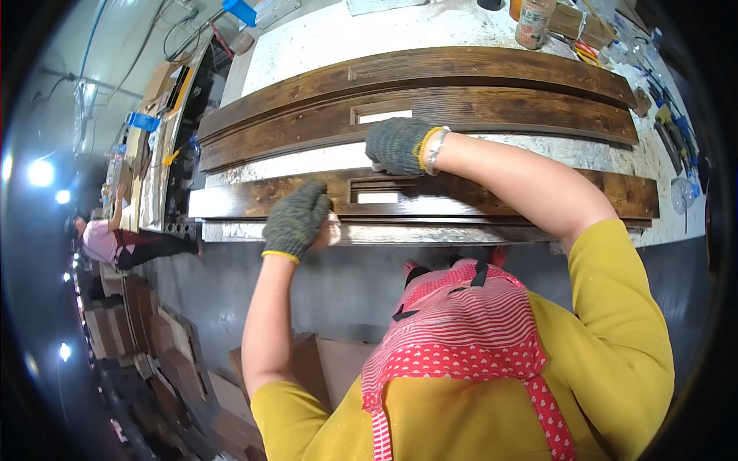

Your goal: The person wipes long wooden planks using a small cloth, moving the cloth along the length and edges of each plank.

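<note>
My left hand (295,221), in a dark green knit glove with a yellow cuff, is closed at the front edge of the nearest dark brown wooden board (250,197). A pale, cloth-like piece (332,230) shows beside its fingers. Gloved the same way, my right hand (400,146) reaches over that board's far edge, close to its rectangular cutout. Its fingers are curled and pressed together; whatever they grip is hidden beneath the glove. Behind lie two similar boards, a middle board (288,129) with a cutout and a far board (477,64) with a small recess.
The boards rest on a stained white worktable (300,50). At its back right stand a jar (533,24) and red-and-yellow-handled tools (586,54); more tools (675,134) line the right edge. Another person (108,240) stands at the far left, near cardboard stacks (138,307).
</note>
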